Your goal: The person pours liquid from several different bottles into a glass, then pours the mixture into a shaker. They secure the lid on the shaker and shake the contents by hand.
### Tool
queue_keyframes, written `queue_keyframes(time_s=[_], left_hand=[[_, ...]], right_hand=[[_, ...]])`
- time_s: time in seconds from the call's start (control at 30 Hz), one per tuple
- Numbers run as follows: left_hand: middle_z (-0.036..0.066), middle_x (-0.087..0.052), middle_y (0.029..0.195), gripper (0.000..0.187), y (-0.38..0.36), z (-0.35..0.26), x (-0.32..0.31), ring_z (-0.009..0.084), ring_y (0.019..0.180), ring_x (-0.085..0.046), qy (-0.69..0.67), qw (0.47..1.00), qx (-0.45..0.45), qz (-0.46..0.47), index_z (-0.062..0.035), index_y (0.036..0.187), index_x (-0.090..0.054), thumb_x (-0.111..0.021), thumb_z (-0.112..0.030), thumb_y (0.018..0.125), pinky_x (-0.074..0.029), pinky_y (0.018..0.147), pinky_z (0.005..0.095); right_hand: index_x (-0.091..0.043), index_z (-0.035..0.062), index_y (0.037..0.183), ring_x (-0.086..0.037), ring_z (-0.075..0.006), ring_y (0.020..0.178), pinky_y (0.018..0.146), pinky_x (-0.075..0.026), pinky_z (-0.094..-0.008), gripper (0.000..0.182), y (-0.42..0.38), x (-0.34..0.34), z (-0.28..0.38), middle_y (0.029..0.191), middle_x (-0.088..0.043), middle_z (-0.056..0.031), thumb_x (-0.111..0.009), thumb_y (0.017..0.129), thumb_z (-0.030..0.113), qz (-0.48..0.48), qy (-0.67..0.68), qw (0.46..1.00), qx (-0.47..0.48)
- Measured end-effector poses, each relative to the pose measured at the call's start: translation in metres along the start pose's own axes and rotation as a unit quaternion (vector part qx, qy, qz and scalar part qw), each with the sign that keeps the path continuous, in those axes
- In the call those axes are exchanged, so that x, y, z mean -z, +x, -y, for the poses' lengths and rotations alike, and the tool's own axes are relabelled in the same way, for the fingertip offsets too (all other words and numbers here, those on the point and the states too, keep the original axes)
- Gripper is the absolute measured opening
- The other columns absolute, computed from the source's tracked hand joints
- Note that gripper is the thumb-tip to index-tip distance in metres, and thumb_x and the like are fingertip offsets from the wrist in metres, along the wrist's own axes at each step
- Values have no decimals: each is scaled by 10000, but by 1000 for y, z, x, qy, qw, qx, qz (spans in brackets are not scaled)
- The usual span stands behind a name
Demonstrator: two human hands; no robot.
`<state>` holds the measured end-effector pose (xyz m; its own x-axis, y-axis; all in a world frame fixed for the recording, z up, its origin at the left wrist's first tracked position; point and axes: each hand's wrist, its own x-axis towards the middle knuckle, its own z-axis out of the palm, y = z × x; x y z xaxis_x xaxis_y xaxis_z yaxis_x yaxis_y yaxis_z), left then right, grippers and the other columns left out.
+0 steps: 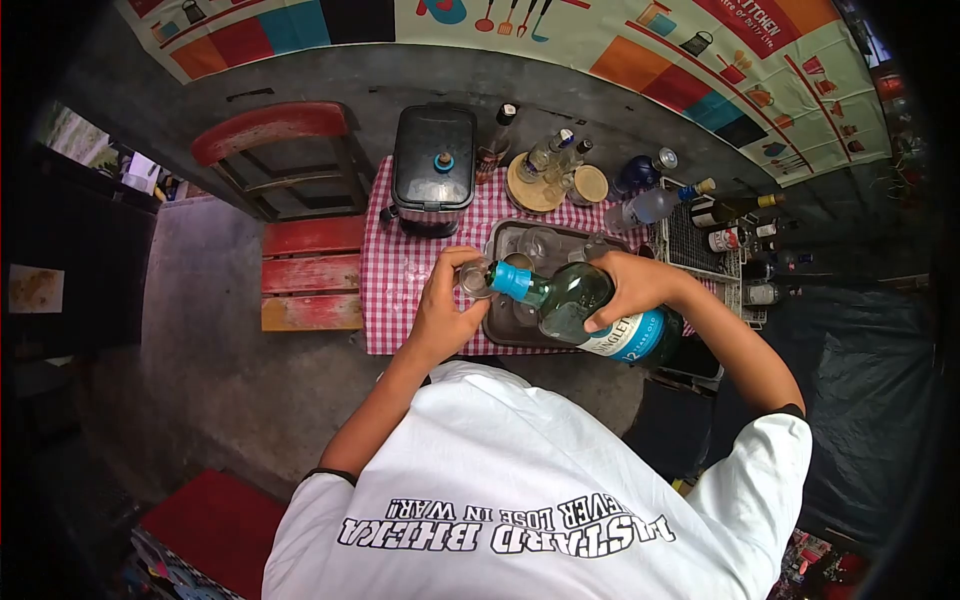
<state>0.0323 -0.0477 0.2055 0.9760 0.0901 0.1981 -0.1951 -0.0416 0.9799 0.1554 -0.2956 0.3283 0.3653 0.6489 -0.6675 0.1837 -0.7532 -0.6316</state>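
A small clear glass is held in my left hand, fingers and thumb closed around it. My right hand grips a large green glass bottle with a blue neck band and a blue-and-cream label reading "12 years old". The bottle is tipped nearly level, its mouth right at the glass's rim. Below them, a dark tray carries several clear glasses, partly hidden by the bottle and my right hand.
On the checked tablecloth stand a black lidded container, a dark bottle and a round wooden stand with bottles. Several more bottles and a wire rack are at right. A red wooden chair is at left.
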Motion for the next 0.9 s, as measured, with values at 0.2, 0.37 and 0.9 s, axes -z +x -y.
queue_keyframes(time_s=[0.2,0.37,0.9], left_hand=[[166,-515,1202,520,1,-3,5,300,1131,-576,-16,1000,-5,3,2,1197,-453,-683,72,737,-489,964,371],[163,-519,1199,532,1,-1,12,295,1121,-584,8,1000,-19,8,-12,1202,-455,-685,76,730,-481,967,368],[107,-604,1100,525,6,-13,56,211,1048,-634,-38,999,0,8,-47,1204,-467,-756,13,770,-520,900,334]], right_hand=[[-668,-30,1066,-686,-207,854,802,-534,-327,571,1,-4,6,947,-719,-130,-838,626,293,-2,2,1000,-6],[-654,-15,1124,-675,-193,889,843,-524,-322,601,3,-7,11,988,-719,-116,-843,627,264,9,24,1000,-8],[-618,-37,1168,-652,-197,957,911,-492,-334,705,31,-43,27,1046,-701,-132,-866,578,258,-92,75,991,67]])
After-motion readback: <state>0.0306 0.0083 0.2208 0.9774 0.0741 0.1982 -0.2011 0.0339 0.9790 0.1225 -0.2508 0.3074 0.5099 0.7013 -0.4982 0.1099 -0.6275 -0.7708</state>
